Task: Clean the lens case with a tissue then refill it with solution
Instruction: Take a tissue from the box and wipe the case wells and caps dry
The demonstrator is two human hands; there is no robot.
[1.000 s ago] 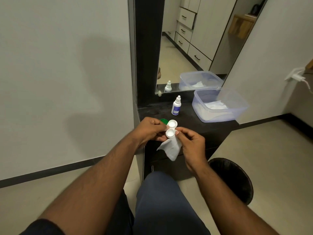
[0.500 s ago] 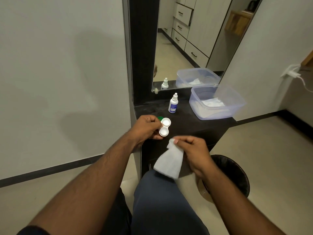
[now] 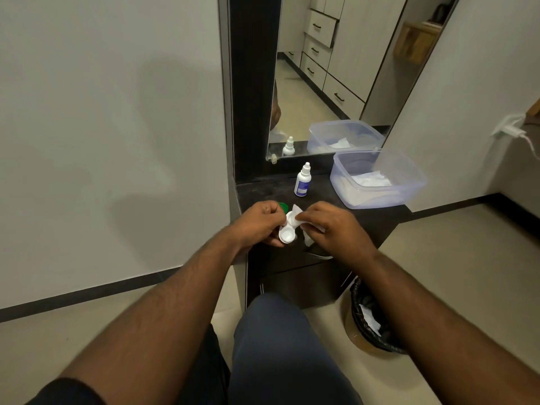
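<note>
On counter: solution bottle [image 3: 302,180], blue label unreadable.

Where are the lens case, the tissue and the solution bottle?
lens case [image 3: 287,235]: head view, on the near open well.
tissue [image 3: 295,210]: head view, on the white corner above the case.
solution bottle [image 3: 302,185]: head view, on its labelled body.

Pale walls [image 3: 102,112], beige floor [image 3: 453,273], mirror [image 3: 336,68], dark counter [image 3: 321,200].
</note>
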